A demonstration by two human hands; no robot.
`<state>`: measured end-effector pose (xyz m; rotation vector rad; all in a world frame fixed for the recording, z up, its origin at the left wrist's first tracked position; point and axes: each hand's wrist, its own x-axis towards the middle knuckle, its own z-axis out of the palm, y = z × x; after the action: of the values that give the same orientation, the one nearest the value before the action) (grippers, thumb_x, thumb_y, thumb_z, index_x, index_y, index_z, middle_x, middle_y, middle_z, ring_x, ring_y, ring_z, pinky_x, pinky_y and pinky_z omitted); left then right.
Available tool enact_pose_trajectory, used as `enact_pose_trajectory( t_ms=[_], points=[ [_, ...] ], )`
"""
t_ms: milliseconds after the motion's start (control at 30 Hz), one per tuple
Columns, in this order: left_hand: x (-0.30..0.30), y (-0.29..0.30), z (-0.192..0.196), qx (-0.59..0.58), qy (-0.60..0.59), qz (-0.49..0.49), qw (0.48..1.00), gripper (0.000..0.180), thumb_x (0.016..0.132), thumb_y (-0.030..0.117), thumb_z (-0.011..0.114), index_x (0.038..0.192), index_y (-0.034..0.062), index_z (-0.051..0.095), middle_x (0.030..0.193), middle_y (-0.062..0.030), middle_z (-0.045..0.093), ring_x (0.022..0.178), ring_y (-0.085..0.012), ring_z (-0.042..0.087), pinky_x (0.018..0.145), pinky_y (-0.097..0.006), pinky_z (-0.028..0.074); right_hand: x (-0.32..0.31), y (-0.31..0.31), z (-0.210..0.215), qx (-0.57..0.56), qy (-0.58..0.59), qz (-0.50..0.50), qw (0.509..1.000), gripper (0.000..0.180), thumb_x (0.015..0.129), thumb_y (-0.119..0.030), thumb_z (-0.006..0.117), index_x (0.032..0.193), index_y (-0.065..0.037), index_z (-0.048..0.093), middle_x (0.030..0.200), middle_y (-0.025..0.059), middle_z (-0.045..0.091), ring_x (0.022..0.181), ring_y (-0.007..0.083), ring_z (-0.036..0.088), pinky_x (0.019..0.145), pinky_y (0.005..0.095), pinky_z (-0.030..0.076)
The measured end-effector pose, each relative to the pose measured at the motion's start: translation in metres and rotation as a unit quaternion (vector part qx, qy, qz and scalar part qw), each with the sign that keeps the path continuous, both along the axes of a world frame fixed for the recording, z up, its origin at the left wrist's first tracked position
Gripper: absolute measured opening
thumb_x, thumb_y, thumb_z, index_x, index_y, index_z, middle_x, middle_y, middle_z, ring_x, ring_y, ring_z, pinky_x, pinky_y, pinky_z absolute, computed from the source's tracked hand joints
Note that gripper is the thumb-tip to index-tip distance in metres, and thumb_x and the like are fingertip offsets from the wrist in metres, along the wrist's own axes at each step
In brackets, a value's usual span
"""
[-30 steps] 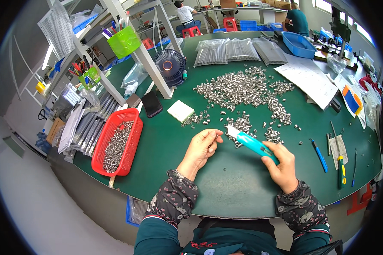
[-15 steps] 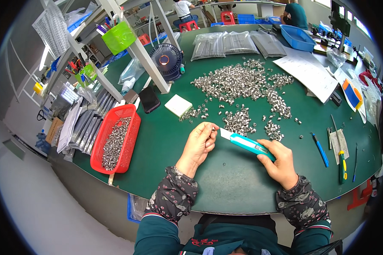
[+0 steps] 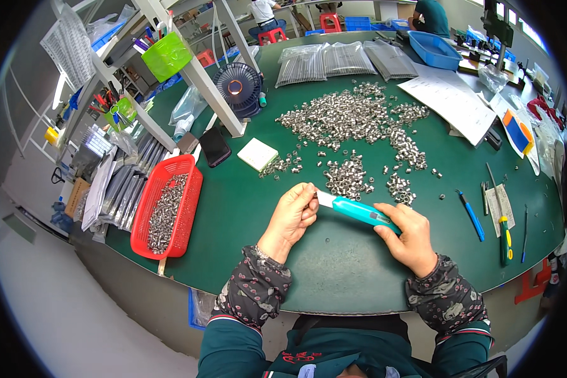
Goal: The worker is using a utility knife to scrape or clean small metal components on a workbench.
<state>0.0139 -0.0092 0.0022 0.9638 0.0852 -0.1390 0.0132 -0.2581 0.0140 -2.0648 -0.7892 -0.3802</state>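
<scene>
The fingertips of my left hand (image 3: 288, 217) are pinched on a small metal sleeve, mostly hidden by thumb and forefinger. My right hand (image 3: 411, 236) is closed round the teal handle of a utility knife (image 3: 359, 211), its thumb along the near side. The knife's blade (image 3: 325, 199) points left and meets my left fingertips at the sleeve. Beyond the hands lies a small heap of metal sleeves (image 3: 348, 179), with another small heap (image 3: 400, 189) to its right. A broad heap (image 3: 343, 120) of the same sleeves spreads farther back.
On the left stands a red basket (image 3: 137, 220) of sleeves, near a phone (image 3: 215, 147), a note pad (image 3: 257, 154) and a fan (image 3: 237, 88). Blue tweezers (image 3: 470, 215) and a screwdriver (image 3: 505, 242) lie right. Bagged rods (image 3: 349, 60) and a blue tray (image 3: 435, 50) sit behind.
The knife has shifted slightly left, and its blade now reaches in closer to my left fingertips. Both hands keep their grip. The whole view has moved a little.
</scene>
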Motion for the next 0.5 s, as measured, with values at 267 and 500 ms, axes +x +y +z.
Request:
enact_pose_trajectory(
  t_ms=[267, 500],
  points=[
    [0.0003, 0.0011, 0.0026, -0.013, 0.059, 0.025, 0.998, 0.027, 0.094, 0.028, 0.049, 0.083, 0.0033, 0.055, 0.065, 0.0002, 0.047, 0.045, -0.0028, 0.034, 0.035, -0.016, 0.023, 0.0034, -0.0007, -0.0042, 0.031, -0.015, -0.021, 0.999, 0.031, 0.074, -0.013, 0.068, 0.103, -0.006, 0.061, 0.07, 0.0109, 0.053, 0.059, 0.0271, 0.054, 0.054, 0.0346, 0.043],
    [0.0006, 0.0021, -0.0007, 0.006, 0.043, -0.006, 0.999, 0.025, 0.095, 0.028, 0.049, 0.084, 0.0062, 0.054, 0.065, 0.0001, 0.047, 0.046, -0.0036, 0.033, 0.035, -0.016, 0.023, 0.0008, 0.0003, -0.0008, 0.002, 0.01, 0.018, 1.0, 0.031, 0.074, -0.014, 0.068, 0.104, -0.006, 0.062, 0.07, 0.0108, 0.054, 0.06, 0.0276, 0.054, 0.055, 0.035, 0.044]
  ],
)
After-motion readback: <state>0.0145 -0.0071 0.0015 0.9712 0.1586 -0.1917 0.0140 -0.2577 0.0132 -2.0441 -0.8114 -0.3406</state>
